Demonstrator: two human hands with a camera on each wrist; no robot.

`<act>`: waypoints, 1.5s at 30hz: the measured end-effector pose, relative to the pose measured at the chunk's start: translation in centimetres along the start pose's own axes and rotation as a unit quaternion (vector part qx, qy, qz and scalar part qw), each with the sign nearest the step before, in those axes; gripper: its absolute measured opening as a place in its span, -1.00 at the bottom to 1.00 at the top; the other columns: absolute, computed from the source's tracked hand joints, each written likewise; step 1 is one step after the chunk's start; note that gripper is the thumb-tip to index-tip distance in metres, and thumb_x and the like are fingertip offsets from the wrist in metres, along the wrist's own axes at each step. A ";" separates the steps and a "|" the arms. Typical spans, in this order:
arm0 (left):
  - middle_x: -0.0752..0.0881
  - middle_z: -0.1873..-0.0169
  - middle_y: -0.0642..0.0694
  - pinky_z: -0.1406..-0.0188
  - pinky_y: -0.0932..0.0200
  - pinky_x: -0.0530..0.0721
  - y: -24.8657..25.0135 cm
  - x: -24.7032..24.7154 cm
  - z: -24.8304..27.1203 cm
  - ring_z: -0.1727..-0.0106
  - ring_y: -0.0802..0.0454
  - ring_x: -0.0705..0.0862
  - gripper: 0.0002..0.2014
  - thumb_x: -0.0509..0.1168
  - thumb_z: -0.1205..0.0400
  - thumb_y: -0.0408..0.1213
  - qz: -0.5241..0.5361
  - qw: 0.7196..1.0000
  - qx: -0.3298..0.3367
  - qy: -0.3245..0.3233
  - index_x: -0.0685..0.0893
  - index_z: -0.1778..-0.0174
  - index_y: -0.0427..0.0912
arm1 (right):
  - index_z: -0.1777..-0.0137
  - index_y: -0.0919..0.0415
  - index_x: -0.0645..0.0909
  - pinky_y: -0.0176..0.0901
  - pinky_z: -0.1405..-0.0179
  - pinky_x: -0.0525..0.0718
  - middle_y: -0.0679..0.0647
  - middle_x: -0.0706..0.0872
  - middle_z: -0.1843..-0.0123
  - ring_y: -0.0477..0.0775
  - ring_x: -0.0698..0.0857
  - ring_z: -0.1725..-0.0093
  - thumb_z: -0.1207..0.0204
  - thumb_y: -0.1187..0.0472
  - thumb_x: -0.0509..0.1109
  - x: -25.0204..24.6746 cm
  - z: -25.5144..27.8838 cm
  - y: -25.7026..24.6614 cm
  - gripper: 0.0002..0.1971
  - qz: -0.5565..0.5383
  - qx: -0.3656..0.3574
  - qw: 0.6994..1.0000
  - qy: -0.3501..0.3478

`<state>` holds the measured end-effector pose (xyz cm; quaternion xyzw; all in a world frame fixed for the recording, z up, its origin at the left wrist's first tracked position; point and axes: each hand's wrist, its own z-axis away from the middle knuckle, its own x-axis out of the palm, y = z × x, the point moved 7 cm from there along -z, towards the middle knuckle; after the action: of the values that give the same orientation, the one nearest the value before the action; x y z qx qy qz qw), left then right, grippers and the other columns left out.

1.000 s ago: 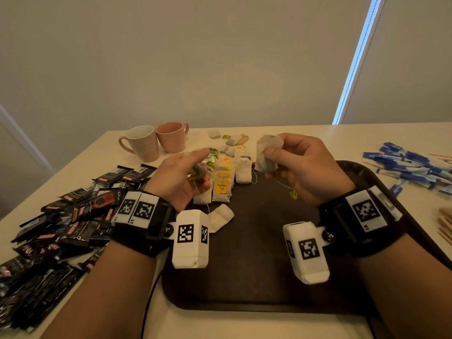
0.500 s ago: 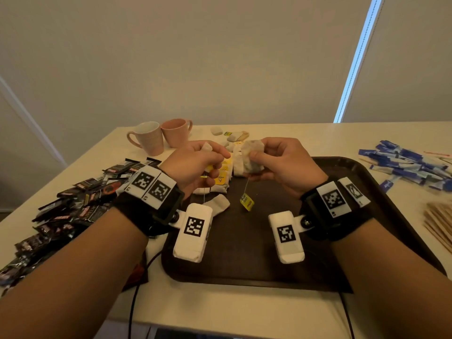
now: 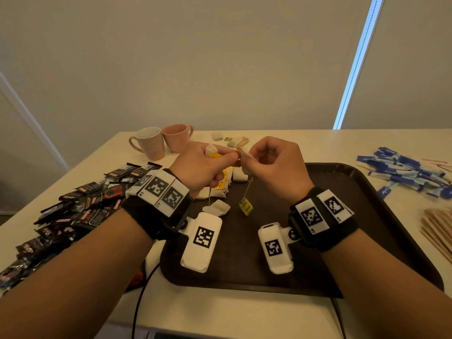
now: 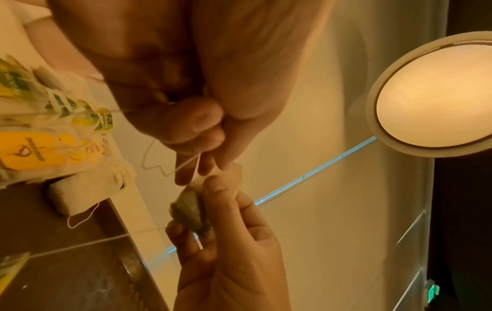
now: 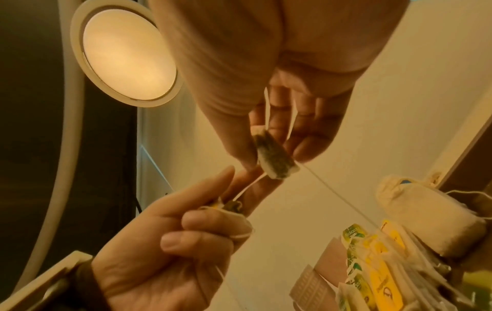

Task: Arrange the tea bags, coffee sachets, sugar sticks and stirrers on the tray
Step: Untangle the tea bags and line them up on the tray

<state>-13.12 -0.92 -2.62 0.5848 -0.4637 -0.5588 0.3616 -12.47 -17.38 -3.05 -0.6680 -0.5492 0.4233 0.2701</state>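
Untangling two tea bags above the far left of the tray (image 3: 367, 216). Head view: the right hand (image 3: 276, 167) pinches a tea bag (image 3: 244, 155) whose string drops to a yellow tag (image 3: 245, 206) hanging just over the tray; the left hand (image 3: 203, 167) grips a second tea bag (image 3: 210, 150) while its fingertips meet the right hand's; a row of tea bags (image 3: 223, 184) already lies on the tray beneath; coffee sachets (image 3: 73, 209) are heaped on the table at left, sugar sticks (image 3: 403, 170) and stirrers (image 3: 437, 228) at right, two mugs (image 3: 161, 141) at the far edge. Left wrist view: the left fingers (image 4: 197, 126) pinch a thread; the right hand's tea bag (image 4: 191, 212) hangs close beyond. Right wrist view: the same bag (image 5: 274, 157) sits between thumb and fingers; threads run from it toward the left hand and toward the row. Judged step: freeing the strings; next, each bag must be drawn apart gently and laid beside the row.
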 end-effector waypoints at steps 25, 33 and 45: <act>0.59 0.60 0.01 0.68 0.29 0.41 1.3 -2.1 0.2 0.58 0.10 0.49 -0.92 0.44 -0.62 -0.28 0.003 0.998 0.037 0.048 0.77 0.05 -0.22 | -0.02 0.35 0.73 0.00 0.12 0.82 0.31 0.84 0.15 0.25 0.84 0.14 -0.56 0.31 0.50 1.9 0.5 0.8 -0.89 -0.119 0.073 0.987 -0.078; 0.80 0.31 -0.12 0.69 0.34 0.38 3.2 -2.8 -0.1 0.61 0.15 0.46 -0.95 0.43 -0.64 -0.30 0.086 0.993 0.044 0.073 0.78 0.12 -0.16 | -0.02 0.26 0.83 -0.15 -0.08 0.78 0.08 0.88 0.10 -0.01 0.84 0.06 -0.53 0.22 0.55 3.2 1.1 1.2 -0.86 -0.020 0.079 0.978 -0.190; 0.78 0.23 -0.19 0.66 0.33 0.40 3.6 -3.3 -0.3 0.58 0.15 0.46 -0.82 0.44 -0.63 -0.28 0.109 0.991 0.018 0.080 0.76 -0.08 -0.28 | -0.16 0.40 0.71 0.17 -0.09 0.80 0.31 0.83 -0.06 0.29 0.83 -0.08 -0.63 0.42 0.38 5.1 3.2 1.7 -0.83 -0.133 0.224 0.919 -0.295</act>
<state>-13.16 1.05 1.88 0.5798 -0.5043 -0.4592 0.4458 -14.15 -13.19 -7.45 -0.3560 -0.5788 0.6730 0.2921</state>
